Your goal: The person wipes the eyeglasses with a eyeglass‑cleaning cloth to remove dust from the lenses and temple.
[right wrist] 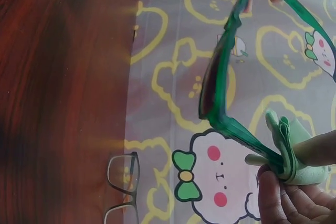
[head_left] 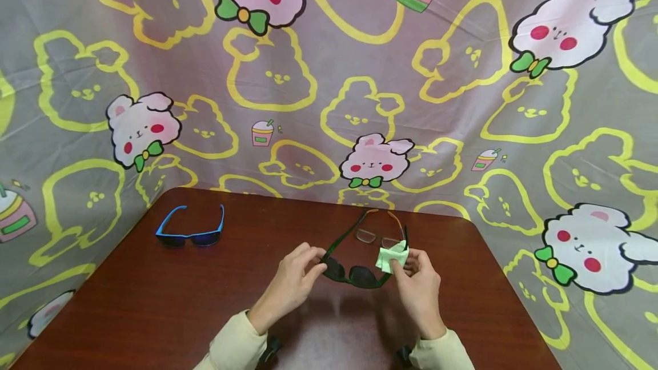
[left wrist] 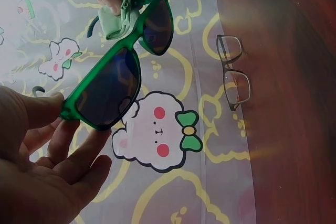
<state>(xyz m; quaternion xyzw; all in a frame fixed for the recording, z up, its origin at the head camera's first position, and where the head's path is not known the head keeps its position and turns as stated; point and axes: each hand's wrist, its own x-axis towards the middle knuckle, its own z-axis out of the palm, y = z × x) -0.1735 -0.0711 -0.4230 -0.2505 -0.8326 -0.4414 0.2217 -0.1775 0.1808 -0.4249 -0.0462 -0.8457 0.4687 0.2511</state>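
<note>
Green-framed sunglasses (head_left: 362, 276) with dark lenses are held up above the table, temples spread toward the back. My left hand (head_left: 299, 274) pinches them at the corner where the frame meets one temple, thumb against fingers. On the other side, my right hand (head_left: 418, 285) grips a light green cloth (head_left: 386, 260) folded around the other temple. In the right wrist view the cloth (right wrist: 294, 153) wraps that temple between thumb and fingers. The left wrist view shows the front of the sunglasses (left wrist: 107, 85), both lenses visible.
Clear-lensed eyeglasses (head_left: 367, 236) with orange-brown temples lie on the table behind the sunglasses. Blue-framed sunglasses (head_left: 190, 238) rest at the back left. The dark red-brown wooden table (head_left: 128, 301) meets a patterned cloth backdrop (head_left: 288, 96) at its back and sides.
</note>
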